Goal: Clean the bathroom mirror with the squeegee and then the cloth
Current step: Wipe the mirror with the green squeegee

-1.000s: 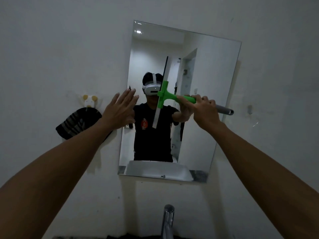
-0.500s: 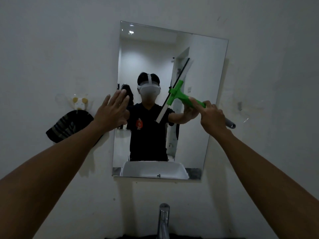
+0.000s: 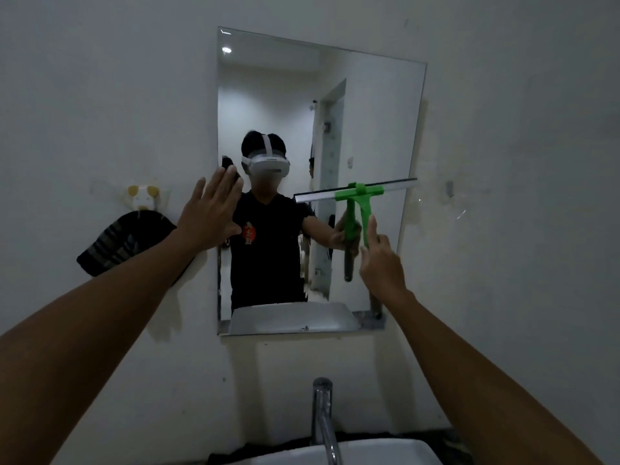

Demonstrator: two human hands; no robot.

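Hanging on the white wall, the mirror fills the middle, above a basin and tap. The left hand lies flat, fingers spread, over the mirror's left edge. The right hand has its grip wrapped round the handle of the green squeegee, blade nearly level against the glass, mid-right.

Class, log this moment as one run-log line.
phase: squeegee pass | right hand: grips green squeegee, blade level on mirror | left hand: flat, open
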